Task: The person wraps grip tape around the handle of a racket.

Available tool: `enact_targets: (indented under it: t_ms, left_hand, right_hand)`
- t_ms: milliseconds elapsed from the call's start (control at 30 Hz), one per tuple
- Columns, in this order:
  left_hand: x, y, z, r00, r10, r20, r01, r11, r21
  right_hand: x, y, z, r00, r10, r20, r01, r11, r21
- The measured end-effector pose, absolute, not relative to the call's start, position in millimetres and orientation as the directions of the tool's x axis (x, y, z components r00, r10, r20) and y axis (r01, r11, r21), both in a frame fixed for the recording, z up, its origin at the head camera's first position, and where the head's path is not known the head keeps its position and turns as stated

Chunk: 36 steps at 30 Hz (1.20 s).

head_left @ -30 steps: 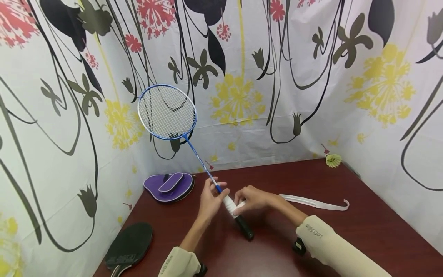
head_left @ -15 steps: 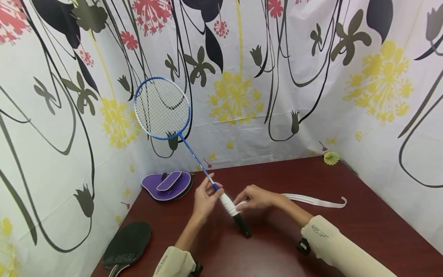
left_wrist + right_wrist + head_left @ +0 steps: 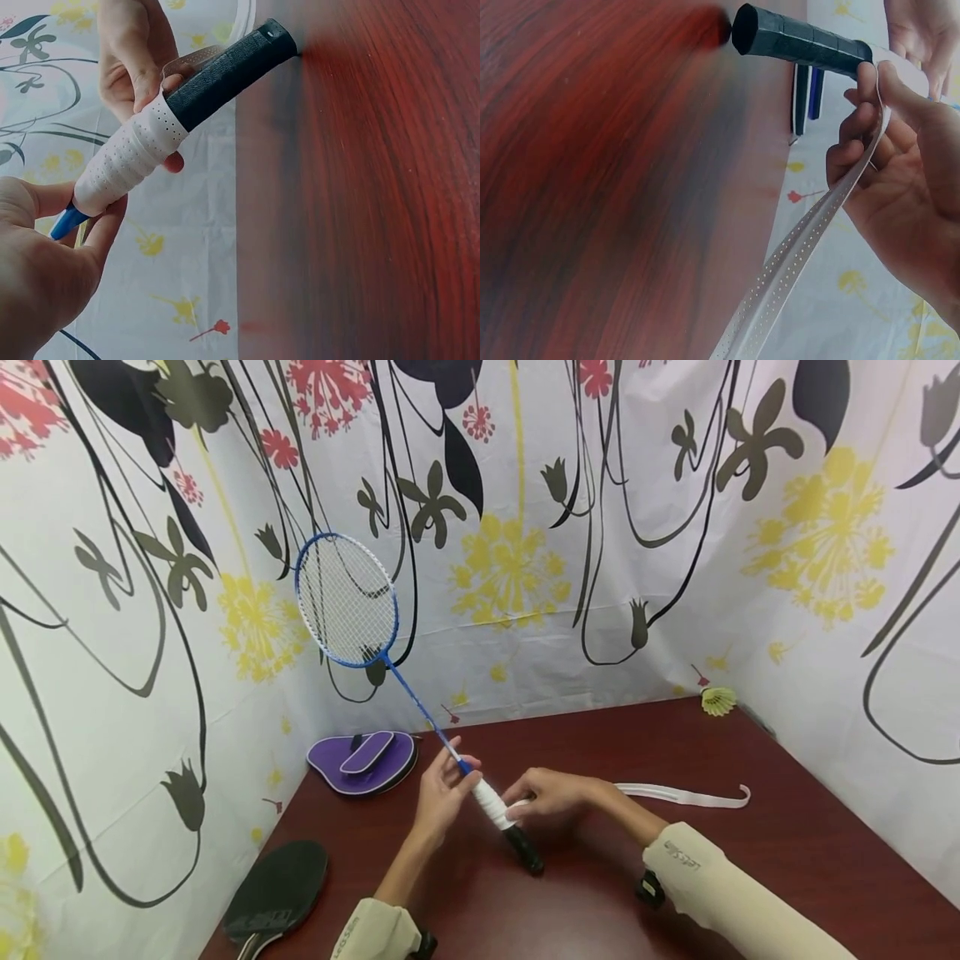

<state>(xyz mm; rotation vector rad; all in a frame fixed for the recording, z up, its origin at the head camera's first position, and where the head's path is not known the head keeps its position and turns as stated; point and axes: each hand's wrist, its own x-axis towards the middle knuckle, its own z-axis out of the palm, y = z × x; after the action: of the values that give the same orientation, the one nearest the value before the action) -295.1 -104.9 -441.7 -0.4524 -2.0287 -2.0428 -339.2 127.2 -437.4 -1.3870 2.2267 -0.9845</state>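
A blue and white badminton racket [image 3: 347, 600] slants up to the left, its black handle end [image 3: 522, 850] low over the table. White perforated grip tape [image 3: 131, 159] is wound round the upper part of the handle; the lower part is bare black. My left hand [image 3: 441, 791] pinches the racket at the blue cone just above the wrapping. With thumb and fingers my right hand [image 3: 549, 793] pinches the tape at the lower edge of the wrapping. From there the loose tape [image 3: 802, 244] trails away under my right forearm and across the table.
A purple paddle case [image 3: 365, 763] lies at the table's back left. A black table tennis paddle [image 3: 277, 889] is at the left edge. Back right sits a yellow shuttlecock [image 3: 717, 701]. Patterned curtain [image 3: 517, 568] surrounds the dark red table [image 3: 600, 893].
The racket has turned a little about its shaft, so its head looks narrower, and it has shifted slightly left. Both hands keep their hold on racket and tape.
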Motion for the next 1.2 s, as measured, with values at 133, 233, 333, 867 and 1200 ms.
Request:
enact_targets:
  t_ms: [133, 233, 333, 867, 1200]
  left_hand:
    - [-293.9, -105.6, -443.3, -0.930, 0.061, 0.363, 0.362, -0.023, 0.932]
    - [-291.9, -104.5, -443.9, -0.930, 0.044, 0.365, 0.365, 0.001, 0.931]
    - [-289.5, -102.2, -443.5, -0.922, 0.021, 0.386, 0.386, 0.031, 0.922]
    - [-282.1, -87.9, -443.2, -0.894, -0.257, 0.366, 0.326, 0.186, 0.927]
    - [-280.4, -92.5, -441.5, -0.863, -0.239, 0.445, 0.400, 0.212, 0.891]
  right_hand:
    - [-338.4, 122.8, -438.4, -0.472, -0.876, 0.105, -0.689, 0.292, -0.663]
    - [-336.4, 120.5, -438.5, -0.512, -0.849, 0.130, -0.708, 0.331, -0.624]
    - [-334.9, 118.9, -438.3, -0.548, -0.825, 0.137, -0.713, 0.375, -0.593]
    - [-330.5, 114.3, -441.5, -0.630, -0.747, 0.215, -0.707, 0.437, -0.556]
    - [-331.7, 125.7, -436.1, -0.538, -0.823, 0.185, -0.733, 0.347, -0.585]
